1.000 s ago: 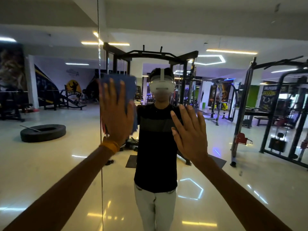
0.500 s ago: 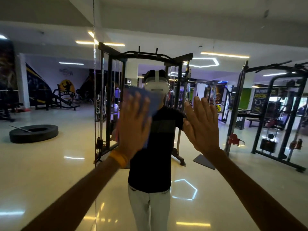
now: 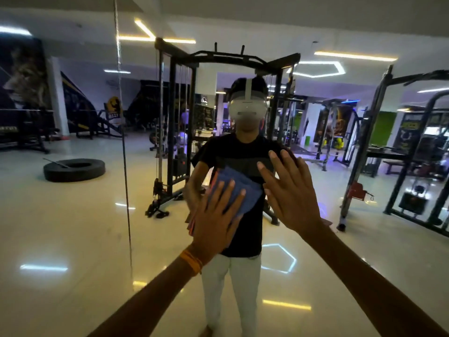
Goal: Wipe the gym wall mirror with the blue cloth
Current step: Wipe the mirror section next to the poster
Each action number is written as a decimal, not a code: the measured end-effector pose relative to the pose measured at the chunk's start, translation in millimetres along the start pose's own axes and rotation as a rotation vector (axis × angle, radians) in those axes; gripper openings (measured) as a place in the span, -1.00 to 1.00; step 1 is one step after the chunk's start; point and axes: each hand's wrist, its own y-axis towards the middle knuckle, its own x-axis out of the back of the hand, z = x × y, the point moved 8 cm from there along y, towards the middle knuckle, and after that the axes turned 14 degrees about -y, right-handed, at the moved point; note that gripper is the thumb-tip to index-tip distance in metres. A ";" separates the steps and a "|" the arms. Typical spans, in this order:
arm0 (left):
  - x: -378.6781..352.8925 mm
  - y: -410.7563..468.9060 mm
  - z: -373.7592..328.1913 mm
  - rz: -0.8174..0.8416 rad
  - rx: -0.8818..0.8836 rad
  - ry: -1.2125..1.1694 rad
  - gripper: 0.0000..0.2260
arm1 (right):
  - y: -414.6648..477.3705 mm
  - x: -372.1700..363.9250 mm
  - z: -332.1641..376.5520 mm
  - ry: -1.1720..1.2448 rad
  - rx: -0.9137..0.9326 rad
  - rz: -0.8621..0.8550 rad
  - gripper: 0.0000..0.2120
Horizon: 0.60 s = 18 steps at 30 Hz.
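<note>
pressing folded blue cloth (image 3: 246,178) flat on glossy mirror (image 3: 73,227), left hand (image 3: 216,223) fingers straight; right hand (image 3: 292,199) fingers splayed.

So the surface here is really the wall mirror (image 3: 364,263), two panels with a vertical seam (image 3: 125,166) left of centre. The blue cloth (image 3: 239,183) is pressed flat against the glass under the straight fingers of the left hand (image 3: 216,220). The right hand (image 3: 291,195) looks spread flat on the glass just beside it. The glossy floor (image 3: 60,227) shows up in the reflection, with a big black tire (image 3: 74,169) lying flat on it and a black cable machine (image 3: 170,142) standing near the seam.
</note>
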 end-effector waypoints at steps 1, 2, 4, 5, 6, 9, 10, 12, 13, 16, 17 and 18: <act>-10.9 -22.1 -6.1 0.041 -0.031 0.019 -0.47 | -4.8 -0.6 0.6 0.008 0.004 -0.004 -0.52; -10.5 -29.4 -3.3 0.031 -0.041 0.028 -0.47 | -8.8 -0.8 0.3 0.009 0.006 -0.009 -0.52; 17.2 -11.6 22.2 -0.121 0.055 0.024 -0.46 | -14.0 -0.1 -3.6 0.022 0.011 -0.025 -0.50; 38.0 -0.6 43.6 -0.248 0.189 -0.002 -0.46 | -16.2 -0.1 -6.7 0.034 0.005 -0.037 -0.50; 59.5 5.6 70.7 -0.395 0.350 -0.036 -0.45 | -18.6 -0.9 -8.9 0.047 -0.007 -0.042 -0.49; 85.3 -20.4 120.3 -0.735 0.718 -0.159 -0.36 | -25.2 -4.1 6.2 0.093 0.030 -0.014 -0.48; 74.0 -37.7 115.4 -0.756 0.762 -0.201 -0.34 | -25.5 -4.3 17.4 0.101 0.075 -0.008 -0.47; 35.3 -74.8 74.2 -0.700 0.794 -0.266 -0.36 | -26.1 -8.8 43.7 0.074 0.176 0.017 -0.47; 11.7 -91.8 51.0 -0.654 0.803 -0.311 -0.37 | -26.7 -12.1 57.3 0.037 0.215 0.028 -0.45; -23.7 -117.3 14.4 -0.631 0.869 -0.339 -0.39 | -30.4 -21.5 85.8 -0.031 0.251 0.002 -0.45; -18.4 -119.7 26.1 -0.686 0.896 -0.354 -0.40 | -31.2 -23.1 90.0 -0.021 0.246 -0.017 -0.43; -2.5 -121.7 45.2 -0.763 0.900 -0.365 -0.41 | -31.6 -25.1 92.1 0.001 0.244 -0.023 -0.41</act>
